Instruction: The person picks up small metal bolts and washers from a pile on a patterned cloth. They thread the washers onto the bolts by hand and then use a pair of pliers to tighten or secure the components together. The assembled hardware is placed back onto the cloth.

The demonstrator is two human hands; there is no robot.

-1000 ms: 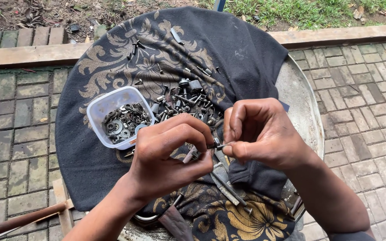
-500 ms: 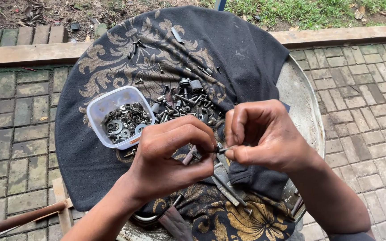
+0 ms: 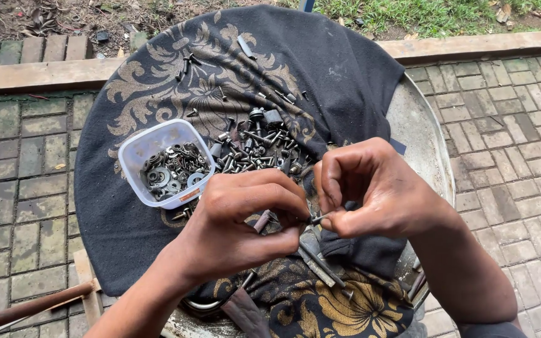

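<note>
Both hands meet near the middle of the scene, over a dark cloth [image 3: 126, 206] with a gold pattern spread on a round metal table [image 3: 430, 144]. The left hand [image 3: 239, 228] and the right hand [image 3: 377, 191] each pinch one end of a small bolt [image 3: 318, 219] between thumb and fingertips, so it sits between them, just above the cloth. Just beyond the hands lies a heap of loose bolts and nuts [image 3: 255, 153], and to its left stands a clear plastic tub [image 3: 136, 150] filled with washers.
</note>
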